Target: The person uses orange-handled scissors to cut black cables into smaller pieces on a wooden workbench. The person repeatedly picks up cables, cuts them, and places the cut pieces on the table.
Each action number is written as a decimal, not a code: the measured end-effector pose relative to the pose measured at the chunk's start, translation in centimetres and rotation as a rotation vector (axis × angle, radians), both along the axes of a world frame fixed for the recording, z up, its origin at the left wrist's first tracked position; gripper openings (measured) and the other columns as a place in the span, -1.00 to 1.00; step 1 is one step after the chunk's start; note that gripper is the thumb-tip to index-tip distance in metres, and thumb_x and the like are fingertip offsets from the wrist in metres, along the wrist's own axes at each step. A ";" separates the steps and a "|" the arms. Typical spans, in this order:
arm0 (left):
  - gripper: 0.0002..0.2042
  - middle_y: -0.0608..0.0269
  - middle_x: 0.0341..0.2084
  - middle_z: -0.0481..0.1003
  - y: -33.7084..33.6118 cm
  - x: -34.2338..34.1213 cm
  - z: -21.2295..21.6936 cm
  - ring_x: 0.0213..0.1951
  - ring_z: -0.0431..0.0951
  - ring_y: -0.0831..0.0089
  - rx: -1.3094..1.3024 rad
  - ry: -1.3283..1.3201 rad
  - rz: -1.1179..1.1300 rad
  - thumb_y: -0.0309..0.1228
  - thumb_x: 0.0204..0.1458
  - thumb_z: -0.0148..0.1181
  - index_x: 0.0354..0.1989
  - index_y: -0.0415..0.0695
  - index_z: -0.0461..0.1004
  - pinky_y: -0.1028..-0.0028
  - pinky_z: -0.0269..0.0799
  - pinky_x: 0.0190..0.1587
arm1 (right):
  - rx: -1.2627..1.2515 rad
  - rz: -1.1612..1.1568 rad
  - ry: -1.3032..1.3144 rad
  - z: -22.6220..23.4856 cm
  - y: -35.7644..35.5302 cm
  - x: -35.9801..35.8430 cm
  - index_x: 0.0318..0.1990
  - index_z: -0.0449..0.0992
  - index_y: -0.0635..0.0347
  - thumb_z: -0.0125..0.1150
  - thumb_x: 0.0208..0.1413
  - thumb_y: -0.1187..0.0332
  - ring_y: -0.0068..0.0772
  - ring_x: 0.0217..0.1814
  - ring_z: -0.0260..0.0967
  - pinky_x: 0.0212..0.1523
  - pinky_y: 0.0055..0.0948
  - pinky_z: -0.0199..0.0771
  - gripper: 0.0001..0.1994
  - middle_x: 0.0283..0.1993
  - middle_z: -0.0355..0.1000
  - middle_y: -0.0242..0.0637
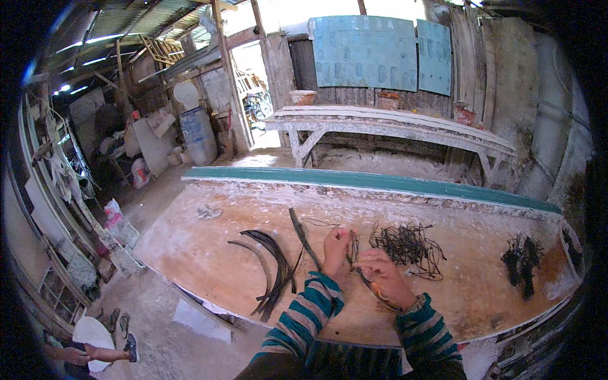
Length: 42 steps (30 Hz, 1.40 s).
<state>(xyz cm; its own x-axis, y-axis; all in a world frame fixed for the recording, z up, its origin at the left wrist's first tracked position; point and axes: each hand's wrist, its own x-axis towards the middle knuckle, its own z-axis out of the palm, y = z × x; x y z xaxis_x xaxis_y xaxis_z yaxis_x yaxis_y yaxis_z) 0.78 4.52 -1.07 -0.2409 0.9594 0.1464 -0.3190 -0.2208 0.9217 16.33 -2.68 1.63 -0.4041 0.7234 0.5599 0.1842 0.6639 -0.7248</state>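
Observation:
Over the wooden tabletop, my left hand (337, 251) is closed in a pinch on a thin black cord (353, 244). My right hand (386, 278) is beside it, fingers bent close to the lower part of that cord. Something orange (378, 290), perhaps a tool handle, shows under my right palm, mostly hidden. A long dark strip (303, 235) runs toward my left wrist. Left of it lies a bunch of curved black strips (273, 263). A tangled heap of black cord loops (405, 246) rests just right of my hands.
Black bundles (523, 263) lie at the table's right end. A green-edged board (373, 182) borders the far side of the table (209, 247). Beyond stands a white-stained bench (392, 117) with reddish pots. Another person's hands (82, 354) show at lower left.

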 end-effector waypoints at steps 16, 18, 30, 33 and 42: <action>-0.91 0.37 -0.45 0.47 -1.2 2.6 -0.3 -0.34 0.40 0.61 0.060 0.352 -0.366 -0.45 -0.01 0.15 -0.39 -0.21 0.48 0.60 0.29 -0.27 | -0.161 -0.202 0.280 -0.4 2.1 2.2 -0.55 0.36 0.22 0.24 -0.14 0.59 -0.72 -0.42 0.22 -0.43 -0.66 0.21 -0.85 -0.50 0.29 -0.47; -0.91 0.40 -0.45 0.44 -1.1 2.8 -1.2 -0.31 0.39 0.61 0.138 0.338 -0.455 -0.44 -0.01 0.15 -0.39 -0.20 0.48 0.59 0.28 -0.27 | -0.046 -0.270 0.411 -1.8 4.0 3.1 -0.52 0.36 0.22 0.20 -0.11 0.60 -0.72 -0.40 0.23 -0.41 -0.67 0.22 -0.87 -0.49 0.29 -0.47; -0.77 0.50 -0.57 0.17 -4.7 6.3 0.6 -0.48 0.17 0.71 0.193 0.287 -0.858 -0.33 0.00 0.18 -0.50 -0.12 0.25 0.62 0.16 -0.46 | -0.031 -0.595 0.330 -2.6 6.8 7.4 -0.39 0.39 0.22 0.11 0.01 0.50 -0.60 -0.37 0.16 -0.33 -0.61 0.20 -0.97 -0.42 0.25 -0.43; -0.87 0.41 -0.46 0.39 -3.1 4.4 0.7 -0.32 0.37 0.65 0.219 0.402 -0.777 -0.38 0.01 0.14 -0.44 -0.15 0.39 0.61 0.30 -0.27 | 0.100 -0.690 0.177 -3.0 6.6 7.2 -0.36 0.41 0.23 0.10 0.04 0.49 -0.65 -0.43 0.13 -0.40 -0.65 0.17 -0.97 -0.42 0.17 -0.46; -0.91 0.41 -0.55 0.42 -1.0 1.9 0.5 -0.48 0.35 0.67 0.041 0.036 -0.183 -0.50 -0.11 0.21 -0.43 -0.21 0.45 0.67 0.24 -0.43 | -0.083 -0.362 0.196 -2.0 4.4 5.1 -0.45 0.45 0.27 0.16 -0.01 0.50 -0.53 -0.25 0.24 -0.31 -0.55 0.26 -0.95 -0.25 0.21 -0.31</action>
